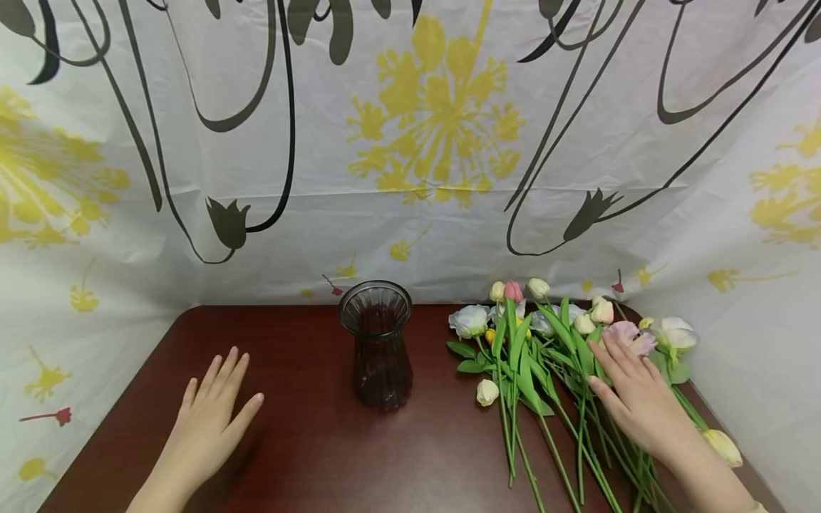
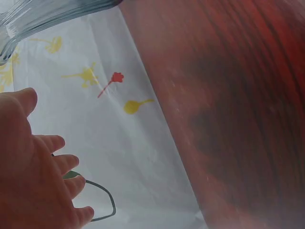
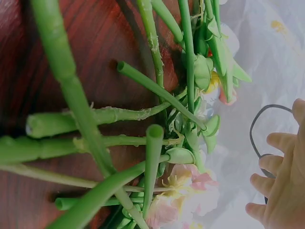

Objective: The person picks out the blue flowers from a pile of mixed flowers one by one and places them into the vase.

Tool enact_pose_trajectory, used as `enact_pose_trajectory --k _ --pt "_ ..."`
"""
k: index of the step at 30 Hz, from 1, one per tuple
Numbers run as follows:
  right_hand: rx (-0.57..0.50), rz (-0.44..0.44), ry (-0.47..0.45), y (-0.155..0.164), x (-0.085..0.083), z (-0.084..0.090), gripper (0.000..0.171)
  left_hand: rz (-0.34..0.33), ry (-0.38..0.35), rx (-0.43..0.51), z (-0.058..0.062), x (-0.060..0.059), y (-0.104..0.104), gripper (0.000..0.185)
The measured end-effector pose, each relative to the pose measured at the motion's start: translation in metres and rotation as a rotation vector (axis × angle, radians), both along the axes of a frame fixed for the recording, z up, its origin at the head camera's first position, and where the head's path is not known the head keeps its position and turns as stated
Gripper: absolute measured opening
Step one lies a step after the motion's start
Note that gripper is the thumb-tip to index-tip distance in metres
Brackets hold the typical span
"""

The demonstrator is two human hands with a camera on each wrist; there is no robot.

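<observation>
My left hand (image 1: 208,420) is held over the left part of the dark red table (image 1: 288,456), fingers straight and spread, with nothing in it. A dark, ribbed glass vase (image 1: 383,363) stands upright to its right, and part of its glass (image 2: 52,19) crosses the top of the left wrist view. On the right, my right hand (image 1: 641,402) reaches over a loose pile of artificial flowers (image 1: 532,377), its fingers extended near a pink flower (image 1: 631,336). Whether it touches the flowers I cannot tell. In the right wrist view, green stems (image 3: 81,109) lie below the hand.
White cloth (image 1: 308,235) with yellow and grey plant patterns hangs behind the table and on both sides. White and pink tulips (image 1: 513,291) lie at the pile's far end. A pale yellow tulip (image 1: 723,447) lies near the table's right edge.
</observation>
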State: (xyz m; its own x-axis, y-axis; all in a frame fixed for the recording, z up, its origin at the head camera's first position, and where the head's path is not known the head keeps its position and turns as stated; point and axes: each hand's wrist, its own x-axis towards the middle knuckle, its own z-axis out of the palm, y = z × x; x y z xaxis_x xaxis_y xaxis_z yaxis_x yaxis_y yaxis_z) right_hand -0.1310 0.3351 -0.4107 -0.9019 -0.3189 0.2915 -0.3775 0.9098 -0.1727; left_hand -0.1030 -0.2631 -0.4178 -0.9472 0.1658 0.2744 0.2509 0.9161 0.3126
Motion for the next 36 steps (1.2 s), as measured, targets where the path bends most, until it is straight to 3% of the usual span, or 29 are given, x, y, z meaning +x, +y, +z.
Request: enact_pose_trajectory --k 15,27,36 --pt "-0.062 -0.062 0.019 0.013 0.002 0.008 0.055 -0.096 0.066 0.271 0.017 -0.023 0.048 0.066" --pt "-0.143 -0.146 0.027 0.043 0.005 0.010 0.053 -0.127 0.021 0.413 0.018 -0.036 0.080 0.070" --pt "-0.205 -0.205 0.013 0.060 0.007 0.008 0.052 -0.139 -0.018 0.485 0.008 -0.044 0.096 0.074"
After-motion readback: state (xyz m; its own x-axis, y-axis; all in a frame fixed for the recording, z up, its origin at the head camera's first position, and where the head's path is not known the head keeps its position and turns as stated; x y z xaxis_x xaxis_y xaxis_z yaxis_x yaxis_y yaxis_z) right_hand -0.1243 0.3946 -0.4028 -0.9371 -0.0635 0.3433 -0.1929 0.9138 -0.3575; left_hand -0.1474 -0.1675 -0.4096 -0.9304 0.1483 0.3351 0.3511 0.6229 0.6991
